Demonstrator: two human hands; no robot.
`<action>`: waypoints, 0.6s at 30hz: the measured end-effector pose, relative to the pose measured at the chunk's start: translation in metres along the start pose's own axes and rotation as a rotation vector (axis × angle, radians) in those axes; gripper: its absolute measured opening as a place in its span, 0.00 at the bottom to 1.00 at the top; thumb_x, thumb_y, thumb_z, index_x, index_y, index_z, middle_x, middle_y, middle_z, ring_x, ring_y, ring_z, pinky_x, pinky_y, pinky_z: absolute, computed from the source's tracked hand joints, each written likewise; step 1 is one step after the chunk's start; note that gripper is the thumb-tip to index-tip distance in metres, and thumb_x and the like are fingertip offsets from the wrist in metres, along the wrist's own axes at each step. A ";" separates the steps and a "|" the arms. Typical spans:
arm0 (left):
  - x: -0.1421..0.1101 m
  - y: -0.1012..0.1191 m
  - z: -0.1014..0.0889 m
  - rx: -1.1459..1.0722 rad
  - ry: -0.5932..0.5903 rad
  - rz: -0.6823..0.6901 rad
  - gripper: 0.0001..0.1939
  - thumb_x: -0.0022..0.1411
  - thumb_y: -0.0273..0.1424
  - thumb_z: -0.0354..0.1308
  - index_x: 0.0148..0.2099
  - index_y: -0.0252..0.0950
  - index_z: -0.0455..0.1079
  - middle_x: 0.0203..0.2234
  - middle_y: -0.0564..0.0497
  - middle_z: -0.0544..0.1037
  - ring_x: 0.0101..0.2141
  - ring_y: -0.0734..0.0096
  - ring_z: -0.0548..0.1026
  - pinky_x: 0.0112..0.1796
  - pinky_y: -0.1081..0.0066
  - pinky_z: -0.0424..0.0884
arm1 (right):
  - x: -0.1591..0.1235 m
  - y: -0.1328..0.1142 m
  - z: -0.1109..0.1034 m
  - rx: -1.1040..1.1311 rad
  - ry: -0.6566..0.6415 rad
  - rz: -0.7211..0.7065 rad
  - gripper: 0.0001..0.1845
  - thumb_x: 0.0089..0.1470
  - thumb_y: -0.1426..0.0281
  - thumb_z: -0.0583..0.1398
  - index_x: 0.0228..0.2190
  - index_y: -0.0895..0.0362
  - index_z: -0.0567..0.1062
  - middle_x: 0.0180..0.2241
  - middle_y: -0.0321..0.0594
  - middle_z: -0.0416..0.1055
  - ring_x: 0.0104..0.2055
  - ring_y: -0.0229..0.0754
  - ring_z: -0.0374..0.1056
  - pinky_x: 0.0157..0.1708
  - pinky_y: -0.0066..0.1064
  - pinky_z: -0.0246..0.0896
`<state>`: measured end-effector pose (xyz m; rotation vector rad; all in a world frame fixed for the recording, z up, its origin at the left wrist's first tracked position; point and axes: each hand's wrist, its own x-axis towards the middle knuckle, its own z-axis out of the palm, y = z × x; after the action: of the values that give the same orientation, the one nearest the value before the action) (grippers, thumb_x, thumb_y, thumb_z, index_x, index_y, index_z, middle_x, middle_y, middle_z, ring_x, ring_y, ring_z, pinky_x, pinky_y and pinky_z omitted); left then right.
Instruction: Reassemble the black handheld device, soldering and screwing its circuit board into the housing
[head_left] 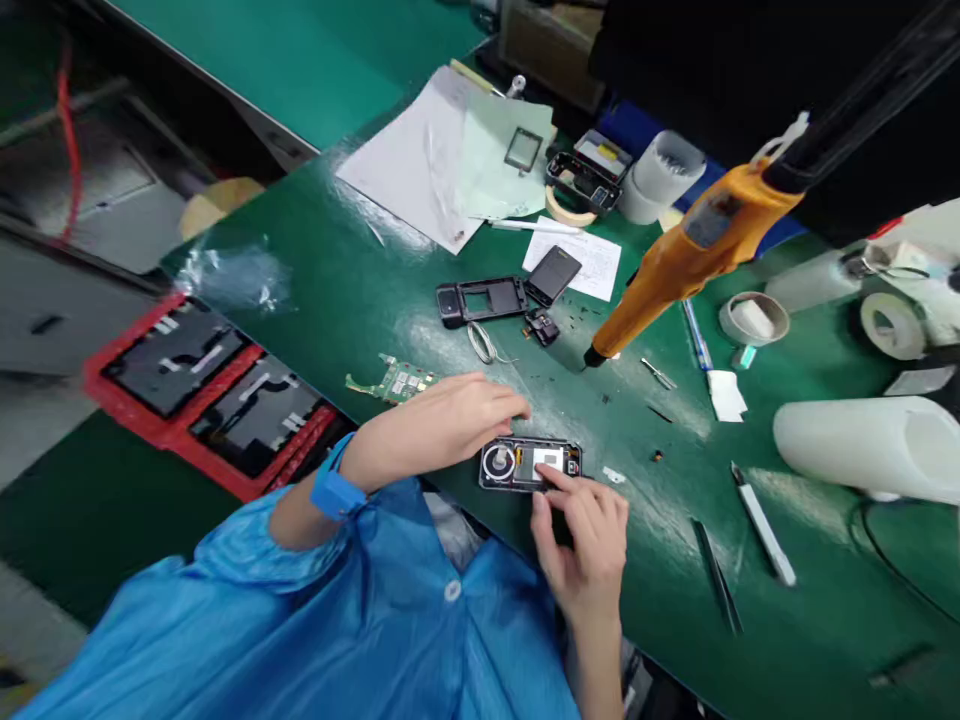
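Observation:
A phone housing (pixel 531 464) lies near the table's front edge, with a round ring at its left end and a white square piece (pixel 548 461) inside. My right hand (pixel 585 530) touches the white piece with its outstretched index finger. Its thumb stays apart by the lower edge. My left hand (pixel 457 420), below a blue wristband, bends over the housing's upper left edge with its fingers closed together; what they hold, if anything, is hidden. Partly behind that hand lies a green circuit board (pixel 401 383).
Beyond are a black phone frame (pixel 484 300), a coiled wire (pixel 481 343) and a dark battery-like block (pixel 553 275). An orange electric screwdriver (pixel 675 255) hangs above the right side. Tweezers (pixel 716 577) and a white-handled knife (pixel 763 525) lie right. A red tray (pixel 172 425) sits left.

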<state>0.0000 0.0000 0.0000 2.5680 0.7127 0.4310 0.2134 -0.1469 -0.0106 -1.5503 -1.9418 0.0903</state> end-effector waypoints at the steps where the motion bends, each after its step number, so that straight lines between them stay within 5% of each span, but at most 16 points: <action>1: -0.003 0.000 0.001 0.000 0.046 -0.001 0.08 0.77 0.26 0.63 0.56 0.34 0.75 0.46 0.48 0.86 0.43 0.60 0.83 0.46 0.64 0.74 | 0.000 0.000 0.001 0.002 0.001 -0.002 0.08 0.74 0.72 0.60 0.38 0.53 0.73 0.43 0.38 0.86 0.42 0.41 0.74 0.48 0.36 0.62; 8: -0.053 -0.009 -0.005 0.124 0.400 -0.231 0.10 0.81 0.30 0.58 0.60 0.34 0.74 0.51 0.41 0.84 0.50 0.56 0.81 0.51 0.60 0.73 | 0.002 0.000 0.002 0.013 0.019 -0.017 0.08 0.73 0.74 0.61 0.37 0.53 0.73 0.42 0.39 0.87 0.42 0.42 0.75 0.47 0.37 0.64; 13: -0.098 -0.027 -0.003 0.116 0.356 -0.310 0.18 0.82 0.37 0.56 0.68 0.38 0.69 0.64 0.37 0.79 0.65 0.44 0.74 0.61 0.48 0.69 | 0.002 -0.001 0.002 0.006 0.047 -0.023 0.08 0.73 0.73 0.61 0.37 0.53 0.73 0.43 0.39 0.87 0.41 0.41 0.77 0.47 0.37 0.64; 18: -0.112 -0.032 -0.001 0.063 0.375 -0.315 0.19 0.81 0.39 0.59 0.68 0.43 0.70 0.58 0.43 0.83 0.58 0.49 0.79 0.58 0.52 0.72 | -0.002 -0.006 0.002 -0.019 0.053 -0.021 0.09 0.74 0.73 0.61 0.37 0.54 0.74 0.43 0.41 0.87 0.40 0.40 0.78 0.47 0.36 0.64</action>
<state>-0.1055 -0.0360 -0.0349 2.3931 1.2565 0.8030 0.2072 -0.1500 -0.0103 -1.5285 -1.9220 0.0217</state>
